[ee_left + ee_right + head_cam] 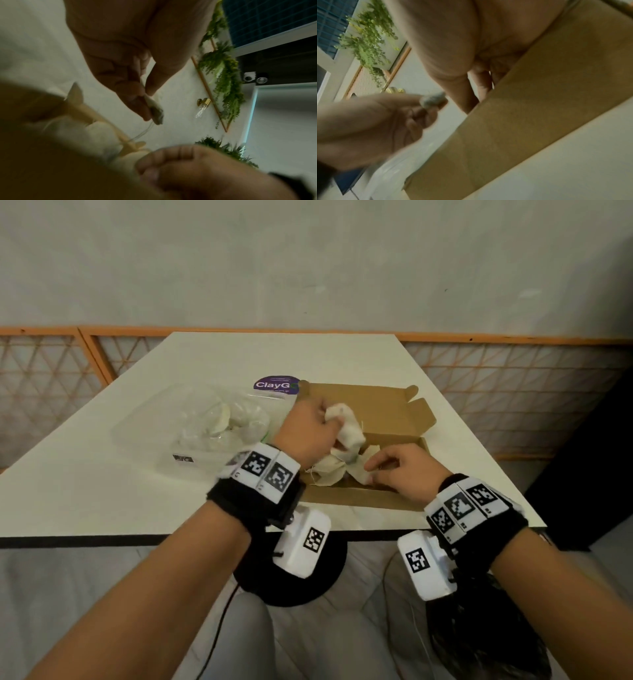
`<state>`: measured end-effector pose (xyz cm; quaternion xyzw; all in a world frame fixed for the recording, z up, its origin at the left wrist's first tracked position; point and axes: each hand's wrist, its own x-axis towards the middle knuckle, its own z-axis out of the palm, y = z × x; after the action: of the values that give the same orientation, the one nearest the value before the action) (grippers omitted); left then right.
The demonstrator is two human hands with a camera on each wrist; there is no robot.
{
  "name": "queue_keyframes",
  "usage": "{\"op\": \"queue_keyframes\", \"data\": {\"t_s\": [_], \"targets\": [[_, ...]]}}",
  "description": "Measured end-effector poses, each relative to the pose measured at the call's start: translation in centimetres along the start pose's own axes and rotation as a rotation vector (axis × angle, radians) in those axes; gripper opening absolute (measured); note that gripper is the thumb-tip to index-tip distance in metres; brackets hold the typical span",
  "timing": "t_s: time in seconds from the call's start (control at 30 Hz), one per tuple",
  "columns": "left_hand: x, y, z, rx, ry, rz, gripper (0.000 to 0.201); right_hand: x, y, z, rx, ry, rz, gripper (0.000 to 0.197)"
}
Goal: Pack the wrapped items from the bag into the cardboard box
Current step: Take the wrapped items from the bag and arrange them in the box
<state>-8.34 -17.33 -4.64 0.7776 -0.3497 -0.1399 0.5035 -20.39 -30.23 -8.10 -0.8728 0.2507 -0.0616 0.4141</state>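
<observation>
An open cardboard box [387, 409] lies on the white table [102, 474]. My left hand [334, 428] grips a white cloth-wrapped item [346, 426] just above the box's left half. In the left wrist view, thumb and fingers of that left hand [145, 94] pinch the cloth [155, 109]. More cream wrapped items [329, 470] lie in the near part of the box. My right hand [371, 474] pinches an edge of their cloth inside the box; its fingers [481, 83] dip behind the box wall [522, 121]. A clear plastic bag [212, 422] with more wrapped items lies left of the box.
A purple label [275, 384] on the bag sits at the box's far left corner. The box lid [359, 395] stands open toward the far side. The table's near edge [137, 537] runs just below my wrists. An orange lattice fence [513, 392] stands behind the table.
</observation>
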Motion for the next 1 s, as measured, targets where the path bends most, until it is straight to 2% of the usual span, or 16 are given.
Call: {"op": "queue_keyframes", "data": {"t_s": [0.07,0.1,0.2,0.3,0.37,0.43,0.47,0.57,0.67,0.73,0.87,0.93,1.0], "targets": [[-0.3,-1.6,1.5,-0.003,-0.021,-0.104,0.018,-0.5,0.4,-0.5,0.034,0.096,-0.014,0.003],[-0.4,-2.2,1.9,-0.008,-0.014,-0.126,0.019,-0.7,0.5,-0.8,0.091,0.145,-0.015,0.006],[-0.3,-2.6,2.3,-0.052,0.003,-0.147,0.004,-0.9,0.5,-1.0,0.255,0.248,0.015,0.009],[-0.1,-2.4,2.5,-0.084,0.017,-0.141,0.012,-0.2,0.1,-0.3,0.138,0.288,0.023,0.015],[-0.1,-2.6,2.6,-0.066,0.055,-0.108,0.016,0.0,-0.5,0.0,0.027,0.256,0.049,0.021],[-0.3,-3.1,2.8,-0.091,0.083,-0.101,0.016,0.1,-1.0,0.5,-0.112,0.157,0.123,0.035],[-0.4,-3.2,2.8,-0.138,0.100,-0.099,0.014,0.1,-1.2,0.8,-0.184,0.105,0.157,0.035],[-0.1,-3.4,2.8,-0.340,0.136,-0.130,0.013,0.3,-1.0,1.4,-0.236,0.080,0.182,0.014],[0.1,-3.4,2.5,-0.526,0.141,-0.211,0.028,0.3,-0.4,1.2,0.008,0.223,0.112,0.002],[0.1,-3.1,2.3,-0.610,0.145,-0.258,0.031,0.1,-0.3,0.8,0.275,0.280,0.053,0.005],[0.2,-2.7,1.5,-0.988,0.058,-0.395,0.017,-0.2,-0.5,0.7,0.690,0.239,-0.002,0.016],[0.3,-2.8,1.2,-1.042,-0.001,-0.398,0.012,-0.2,-0.7,0.7,0.735,0.234,0.000,0.013],[0.2,-2.9,1.4,-0.991,-0.004,-0.353,0.017,0.0,-0.6,0.6,0.702,0.269,0.025,0.012]]}}
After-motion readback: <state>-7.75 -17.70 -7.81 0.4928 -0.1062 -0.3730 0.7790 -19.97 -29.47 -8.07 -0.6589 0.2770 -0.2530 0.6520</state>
